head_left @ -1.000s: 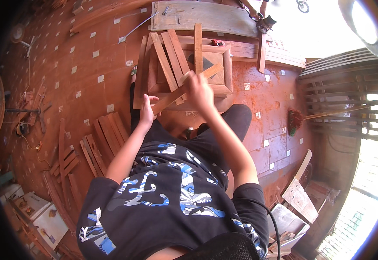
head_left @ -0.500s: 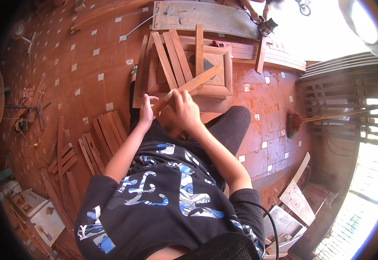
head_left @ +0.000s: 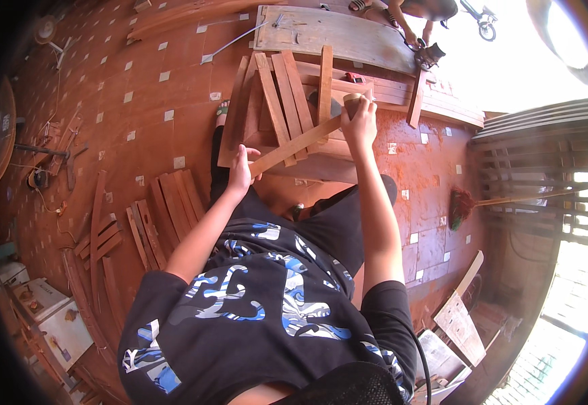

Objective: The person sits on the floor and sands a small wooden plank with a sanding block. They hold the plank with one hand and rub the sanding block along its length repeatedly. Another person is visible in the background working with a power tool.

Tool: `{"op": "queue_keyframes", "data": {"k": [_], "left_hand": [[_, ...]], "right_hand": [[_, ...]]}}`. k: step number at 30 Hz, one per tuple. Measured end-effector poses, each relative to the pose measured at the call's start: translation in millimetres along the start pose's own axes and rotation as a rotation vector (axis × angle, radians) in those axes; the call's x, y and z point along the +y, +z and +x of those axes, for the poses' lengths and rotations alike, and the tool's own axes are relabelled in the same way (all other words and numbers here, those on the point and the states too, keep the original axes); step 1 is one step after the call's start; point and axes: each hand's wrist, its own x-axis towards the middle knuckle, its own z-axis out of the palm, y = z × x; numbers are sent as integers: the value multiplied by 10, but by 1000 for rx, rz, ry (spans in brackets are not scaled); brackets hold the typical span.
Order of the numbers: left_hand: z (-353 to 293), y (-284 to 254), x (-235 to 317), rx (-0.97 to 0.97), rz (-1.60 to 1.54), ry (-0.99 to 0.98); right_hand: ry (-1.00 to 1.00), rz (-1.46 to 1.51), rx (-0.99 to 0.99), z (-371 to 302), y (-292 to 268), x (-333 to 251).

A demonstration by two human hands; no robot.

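My left hand [head_left: 241,174] grips the near end of a narrow wooden strip [head_left: 295,145], its fingers pointing up beside the wood. The strip slants away to the right over a stack of wooden panels [head_left: 324,169]. At the strip's far end, my right hand [head_left: 361,127] is closed around a small curled tan piece [head_left: 352,101] that looks like sandpaper; the fingers partly hide it. Beyond the held strip, several loose wooden strips [head_left: 271,98] lie on the panels, one light strip [head_left: 325,81] standing apart from them. A small red tool [head_left: 354,77] rests behind.
At the back, a co-worker's hand [head_left: 412,39] is on a dark power tool [head_left: 430,57] over a wooden piece [head_left: 416,98], beside a long grey board [head_left: 334,30]. Left are wood pieces [head_left: 172,196] on the tiled floor; right, a broom [head_left: 461,206].
My right hand has slid along the strip from near my left hand to its far right end. The strip lies flatter and slightly lower. The whole view has shifted a little.
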Motion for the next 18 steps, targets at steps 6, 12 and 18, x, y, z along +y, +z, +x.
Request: {"op": "queue_keyframes", "data": {"k": [6, 12, 18], "left_hand": [[24, -11, -128, 14, -22, -16], [-2, 4, -82, 18, -2, 33], [61, 4, -80, 13, -11, 19]], "right_hand": [[-222, 163, -181, -863, -92, -593], [-288, 222, -240, -1028, -220, -639], [-107, 0, 5, 42, -72, 96]]}}
